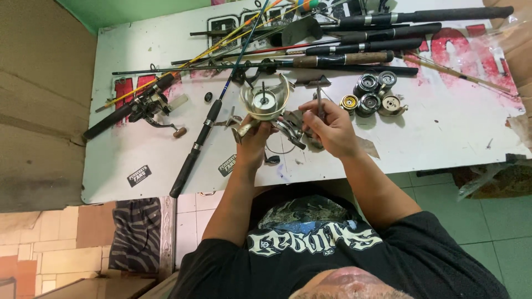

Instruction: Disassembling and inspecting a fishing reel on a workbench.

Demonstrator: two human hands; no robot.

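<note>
Both forearms reach toward 12 o'clock over the white table [443,133]. Left hand [252,145] grips the spinning reel [266,105] at table centre, rotor face up toward the camera. Right hand [331,128] pinches a thin tool [319,99], long axis 12–6.

Single view, head-worn camera. Looks steeply down and forward over wearer's own chest and forearms. Both hands near frame centre, close range. White tabletop [443,133] fills upper half, far edge with fishing rods [354,41] at top. Tiled floor [487,221] at lower right, cardboard wall [39,99] at left. No second view.
</note>
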